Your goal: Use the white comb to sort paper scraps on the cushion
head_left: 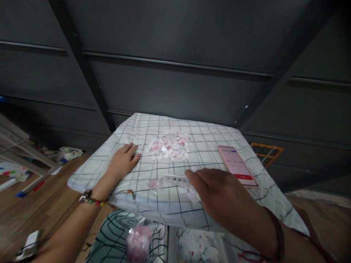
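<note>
My left hand [123, 160] lies flat on the checked tablecloth [203, 135], fingers stretched out, left of a heap of small white and pink paper scraps [170, 145]. In my right hand [216, 190], near the table's front edge, is a white plastic piece with square openings [177, 179]; its exact kind does not show. My thumb and fingers are closed on its right end. A small pink piece in clear wrapping [154, 183] is at its left end, slightly blurred. More white scraps [193, 196] show beneath my right hand.
A phone [238, 166] with a timer on its screen lies on the right of the table. Below the front edge are a clear bag of pink pieces [139, 241] and a bin [172, 244] of paper scraps. Behind the table rises a dark panelled wall [175, 87].
</note>
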Demonstrator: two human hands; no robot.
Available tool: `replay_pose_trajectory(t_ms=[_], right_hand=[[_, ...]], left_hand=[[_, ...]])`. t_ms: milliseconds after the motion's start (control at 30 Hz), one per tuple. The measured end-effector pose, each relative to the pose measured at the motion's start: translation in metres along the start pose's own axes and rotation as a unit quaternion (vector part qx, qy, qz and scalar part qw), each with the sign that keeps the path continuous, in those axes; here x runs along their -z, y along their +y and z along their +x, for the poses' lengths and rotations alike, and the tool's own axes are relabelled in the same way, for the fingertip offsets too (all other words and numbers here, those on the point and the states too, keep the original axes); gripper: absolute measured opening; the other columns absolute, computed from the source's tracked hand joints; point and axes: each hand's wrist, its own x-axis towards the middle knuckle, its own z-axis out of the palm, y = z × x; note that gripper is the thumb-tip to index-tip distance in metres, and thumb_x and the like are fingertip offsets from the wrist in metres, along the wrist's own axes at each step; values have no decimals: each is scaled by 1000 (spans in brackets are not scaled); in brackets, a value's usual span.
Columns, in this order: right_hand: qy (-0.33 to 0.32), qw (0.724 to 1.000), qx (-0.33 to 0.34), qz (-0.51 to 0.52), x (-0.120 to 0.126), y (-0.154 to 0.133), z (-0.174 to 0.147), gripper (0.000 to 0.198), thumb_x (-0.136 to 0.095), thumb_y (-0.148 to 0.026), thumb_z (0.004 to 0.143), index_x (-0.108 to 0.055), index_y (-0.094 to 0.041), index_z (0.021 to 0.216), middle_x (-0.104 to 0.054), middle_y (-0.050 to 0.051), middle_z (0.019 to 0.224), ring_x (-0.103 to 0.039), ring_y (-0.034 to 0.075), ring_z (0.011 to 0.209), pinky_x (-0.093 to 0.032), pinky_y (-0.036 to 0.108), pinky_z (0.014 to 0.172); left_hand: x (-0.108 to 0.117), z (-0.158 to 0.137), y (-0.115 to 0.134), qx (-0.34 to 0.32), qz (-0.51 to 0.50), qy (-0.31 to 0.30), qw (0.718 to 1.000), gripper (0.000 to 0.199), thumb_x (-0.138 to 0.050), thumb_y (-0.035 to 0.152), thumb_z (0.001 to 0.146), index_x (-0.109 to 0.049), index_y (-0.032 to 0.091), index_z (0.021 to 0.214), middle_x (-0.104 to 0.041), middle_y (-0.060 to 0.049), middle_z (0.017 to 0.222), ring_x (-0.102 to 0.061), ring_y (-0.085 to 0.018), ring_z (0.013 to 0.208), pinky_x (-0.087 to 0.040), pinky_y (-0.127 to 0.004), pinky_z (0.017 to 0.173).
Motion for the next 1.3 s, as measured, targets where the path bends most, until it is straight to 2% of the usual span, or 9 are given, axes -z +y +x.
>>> replay_pose_trajectory(t_ms=[133, 267, 400, 567, 733, 800, 933, 1067, 1300], right_hand=[[13, 1000, -4, -8, 7, 5, -1, 39, -43, 12, 71, -71, -13, 83, -69, 2, 62, -65, 16, 51, -49, 30, 48], [-8, 1000, 8, -18, 11, 14, -7, 42, -41, 12, 69, -72, -12, 85, -72, 3, 64, -67, 16, 51, -51, 29, 50], [-22, 1000, 6, 1, 6, 9, -7, 39, -45, 10, 68, -71, -15, 80, -72, 2, 64, -67, 16, 51, -51, 28, 51], [3, 1000, 7, 23, 6, 7, -5, 38, -43, 10, 78, -70, -16, 82, -69, 0, 61, -65, 15, 52, -50, 27, 52], [9, 1000, -23, 4, 2, 46, -15, 34, -43, 2, 94, -72, -14, 100, -76, 3, 73, -68, 15, 59, -49, 28, 55], [-14, 999, -27, -11, -9, 69, -20, 30, -46, -2, 96, -72, -18, 94, -79, 4, 78, -67, 15, 59, -49, 28, 57], [4, 999, 10, -39, -37, 103, -28, 31, -47, -3, 97, -73, -19, 91, -79, 4, 80, -71, 18, 69, -52, 29, 68], [-3, 999, 11, -44, -55, 114, -36, 30, -48, -2, 95, -73, -19, 92, -79, 4, 80, -71, 18, 70, -50, 30, 69], [2, 1000, 8, -23, -58, 122, -47, 31, -47, -3, 96, -74, -18, 92, -79, 4, 82, -70, 18, 72, -50, 30, 72]], left_hand=[[0, 0, 0, -1, 3, -5, 1000, 62, -39, 50, 102, -62, 9, 142, -58, -23, 154, -54, -37, 144, -43, -53, 122], [1, -1, 0, 0, 1, -5, 1000, 61, -40, 50, 102, -63, 10, 142, -57, -23, 154, -54, -37, 144, -43, -52, 122], [0, -1, 0, -1, -9, 9, 1000, 56, -43, 49, 101, -65, 14, 138, -60, -21, 152, -56, -36, 142, -45, -54, 120], [-1, 0, -1, -3, -5, 11, 1000, 56, -42, 49, 101, -65, 13, 138, -62, -20, 150, -57, -36, 141, -46, -54, 120], [1, -1, 1, 5, -4, 5, 1000, 59, -42, 51, 101, -64, 12, 140, -61, -19, 151, -56, -35, 142, -44, -51, 122], [2, -1, 1, 7, -5, 6, 1000, 58, -43, 50, 101, -65, 13, 140, -61, -19, 151, -56, -35, 143, -45, -51, 121], [2, 0, 2, 7, -9, 13, 1000, 54, -44, 48, 100, -67, 15, 137, -63, -19, 150, -57, -35, 141, -47, -54, 120], [3, 0, 4, 10, -4, 3, 1000, 59, -41, 49, 100, -66, 12, 138, -62, -20, 151, -55, -35, 143, -44, -52, 122], [4, 0, 4, 5, -7, 7, 1000, 56, -40, 48, 101, -66, 13, 137, -61, -20, 151, -54, -36, 145, -44, -56, 122]])
